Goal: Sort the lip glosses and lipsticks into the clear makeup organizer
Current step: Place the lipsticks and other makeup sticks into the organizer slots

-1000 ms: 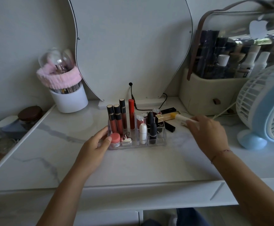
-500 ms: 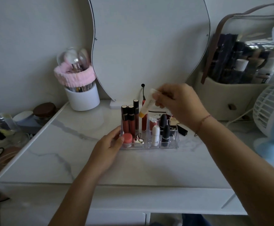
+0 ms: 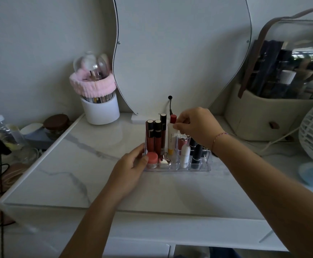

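Clear makeup organizer [image 3: 198, 169], set on a marble tabletop [image 3: 88, 164]. Its left end is held by the left hand [image 3: 131, 168]. A white tube [image 3: 172, 140], yellow cap down, is stood upright at its centre and pinched at the top by the right hand [image 3: 198, 127]. Dark-capped lip glosses [image 3: 153, 138] are stood far left, a pink jar [image 3: 152, 158] near left, and a white lipstick [image 3: 185, 155] and a black lipstick [image 3: 196, 155] to the right.

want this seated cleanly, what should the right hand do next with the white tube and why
Probably release the grip: the right hand pinches the top of the white tube, which seems to stand cap-down in the clear organizer that the left hand holds.
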